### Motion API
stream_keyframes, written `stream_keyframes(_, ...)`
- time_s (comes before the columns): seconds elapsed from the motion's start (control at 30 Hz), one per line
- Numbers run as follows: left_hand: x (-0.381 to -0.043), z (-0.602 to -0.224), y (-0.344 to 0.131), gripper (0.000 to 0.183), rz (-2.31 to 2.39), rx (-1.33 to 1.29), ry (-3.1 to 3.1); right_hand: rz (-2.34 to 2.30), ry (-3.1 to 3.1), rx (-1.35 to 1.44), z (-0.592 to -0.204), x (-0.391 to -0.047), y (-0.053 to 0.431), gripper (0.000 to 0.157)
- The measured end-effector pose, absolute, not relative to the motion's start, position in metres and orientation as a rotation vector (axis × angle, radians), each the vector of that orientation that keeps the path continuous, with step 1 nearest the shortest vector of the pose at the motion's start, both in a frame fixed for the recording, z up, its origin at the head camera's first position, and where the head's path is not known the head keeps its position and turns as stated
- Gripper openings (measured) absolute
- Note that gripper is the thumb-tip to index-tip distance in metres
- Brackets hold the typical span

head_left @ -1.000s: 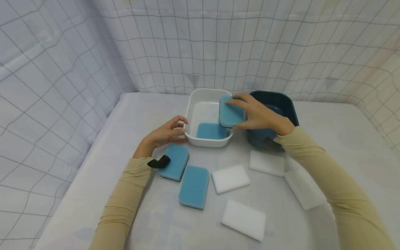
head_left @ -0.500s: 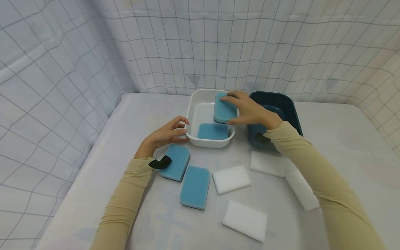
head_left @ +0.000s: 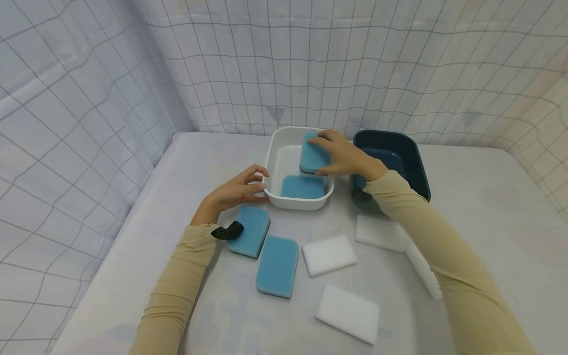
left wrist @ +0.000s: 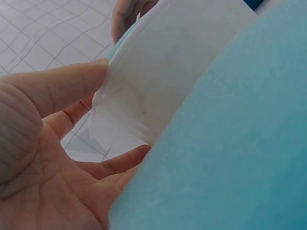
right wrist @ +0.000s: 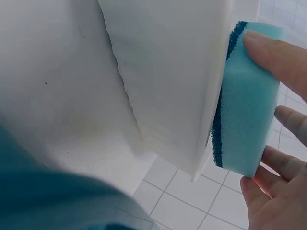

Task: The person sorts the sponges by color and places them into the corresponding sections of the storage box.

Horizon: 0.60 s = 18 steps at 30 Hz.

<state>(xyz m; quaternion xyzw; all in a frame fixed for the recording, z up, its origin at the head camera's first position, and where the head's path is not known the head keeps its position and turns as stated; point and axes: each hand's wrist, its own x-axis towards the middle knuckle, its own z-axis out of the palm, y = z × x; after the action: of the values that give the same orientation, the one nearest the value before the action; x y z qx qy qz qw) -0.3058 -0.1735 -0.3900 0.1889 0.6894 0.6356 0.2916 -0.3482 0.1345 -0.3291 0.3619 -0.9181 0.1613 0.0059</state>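
Observation:
My right hand pinches a blue sponge over the right part of a white tub. In the right wrist view this sponge has a dark scouring side, close to the tub's rim. Another blue sponge lies inside the tub at its near end. My left hand, fingers loosely bent and spread, touches the tub's left outer side; the left wrist view shows the thumb at the rim. Two more blue sponges, one near the left wrist and one beside it, lie on the table.
A dark blue tub stands right of the white one, partly behind the right forearm. Several white sponges, such as this white sponge and another white sponge, lie in front. A white grid-patterned curtain closes the back.
My right hand has carried the blue sponge left, from the tub's right rim to over its inside. The left hand stays at the tub's side.

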Motion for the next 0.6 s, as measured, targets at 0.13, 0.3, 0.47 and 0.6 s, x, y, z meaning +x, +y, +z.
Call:
stream_keyframes(0.13, -0.306, -0.39, -0.173, 0.035, 1.697, 0.496, 1.838, 0.452, -2.92, 1.093, -0.332, -0.351, 0.13, 0.079)
stream_keyframes(0.3, -0.306, -0.39, -0.174, 0.036, 1.694, 0.497, 1.842, 0.375, -2.99, 1.028, -0.334, -0.351, 0.124, 0.08)
stream_keyframes(0.47, -0.308, -0.391, -0.176, 0.036, 1.688, 0.513, 1.846, 0.321, -3.026, 0.989, -0.335, -0.349, 0.117, 0.072)
stream_keyframes(0.6, -0.309, -0.392, -0.175, 0.037, 1.683, 0.52, 1.839, 0.299, -3.083, 0.939, -0.338, -0.347, 0.116, 0.067)
